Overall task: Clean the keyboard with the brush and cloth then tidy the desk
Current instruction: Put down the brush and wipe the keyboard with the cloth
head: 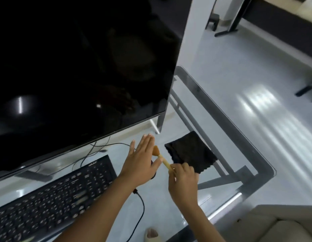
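Note:
A small brush (161, 158) with a pale wooden handle and tan bristles is held above the glass desk (239, 151). My right hand (184, 183) pinches the handle's lower end. My left hand (140, 159) is held flat with straight fingers, and the bristles touch its palm side. A black cloth (191, 151) lies flat on the desk just right of both hands. The black keyboard (52, 194) lies at the lower left, left of my left forearm.
A large dark monitor (73, 67) fills the upper left, its lower edge close above my left hand. Black cables (141, 203) run over the glass near the keyboard. A dark object, perhaps a mouse, is mostly hidden under my left hand. The desk's right edge drops to the floor.

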